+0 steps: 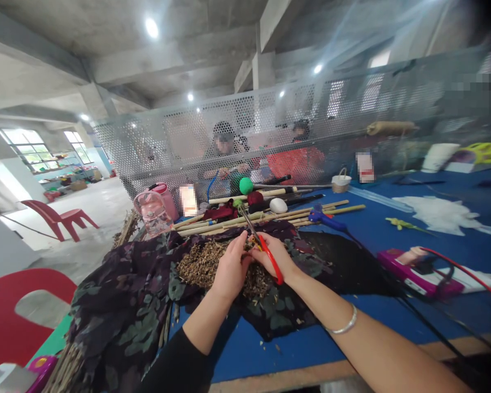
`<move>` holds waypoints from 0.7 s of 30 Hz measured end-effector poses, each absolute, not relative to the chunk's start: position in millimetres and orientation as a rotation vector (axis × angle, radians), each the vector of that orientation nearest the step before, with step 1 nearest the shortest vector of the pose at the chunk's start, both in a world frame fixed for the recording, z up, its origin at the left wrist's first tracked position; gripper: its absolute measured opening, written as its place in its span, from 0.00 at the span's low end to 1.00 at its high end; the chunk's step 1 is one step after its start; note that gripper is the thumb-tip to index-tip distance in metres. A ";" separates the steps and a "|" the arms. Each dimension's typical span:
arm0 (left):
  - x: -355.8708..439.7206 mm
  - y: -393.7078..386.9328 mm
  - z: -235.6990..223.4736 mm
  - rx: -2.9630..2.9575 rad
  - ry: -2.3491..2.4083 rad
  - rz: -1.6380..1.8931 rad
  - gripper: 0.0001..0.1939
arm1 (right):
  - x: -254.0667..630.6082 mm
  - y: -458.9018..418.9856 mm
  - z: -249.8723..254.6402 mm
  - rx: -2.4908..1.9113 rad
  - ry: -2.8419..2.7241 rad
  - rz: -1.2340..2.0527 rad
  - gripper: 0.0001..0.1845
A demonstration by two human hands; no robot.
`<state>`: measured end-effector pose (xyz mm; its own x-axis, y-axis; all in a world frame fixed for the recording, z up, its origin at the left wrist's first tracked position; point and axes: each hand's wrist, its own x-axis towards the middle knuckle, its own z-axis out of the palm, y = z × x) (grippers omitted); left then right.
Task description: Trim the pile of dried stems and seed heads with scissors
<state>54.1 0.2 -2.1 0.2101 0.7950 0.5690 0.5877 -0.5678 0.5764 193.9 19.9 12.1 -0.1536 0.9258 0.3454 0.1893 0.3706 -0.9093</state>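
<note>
My right hand (275,254) is closed round red-handled scissors (270,255), whose blades point up and away toward a thin stem. My left hand (231,268) is pinched shut on something small I cannot make out, right beside the scissors. Both hands hover over a heap of dry brown plant bits (204,265) that lies on a dark floral cloth (123,305). The cloth is spread over a blue table (376,229). A silver bangle (343,325) circles my right wrist.
Bamboo sticks (270,215), a green ball (246,185), a white egg shape (278,205) and a blue glue gun (325,219) lie beyond the cloth. A pink bag (153,210) stands left. A purple device with cables (417,273) sits right. Two people sit behind a perforated metal screen (270,131).
</note>
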 end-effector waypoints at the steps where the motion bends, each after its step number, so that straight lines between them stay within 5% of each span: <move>1: 53.4 -0.8 -0.1 2.286 1.338 1.286 0.31 | 193.7 19.3 12.5 -1.014 -1.602 0.901 0.15; 7: 48.9 -5.6 11.8 2.489 1.536 1.319 0.09 | 193.6 17.0 14.9 -0.981 -1.507 1.117 0.17; 21: 56.5 -10.6 9.3 1.761 1.240 1.447 0.06 | 189.6 15.8 12.1 -0.768 -1.212 1.480 0.24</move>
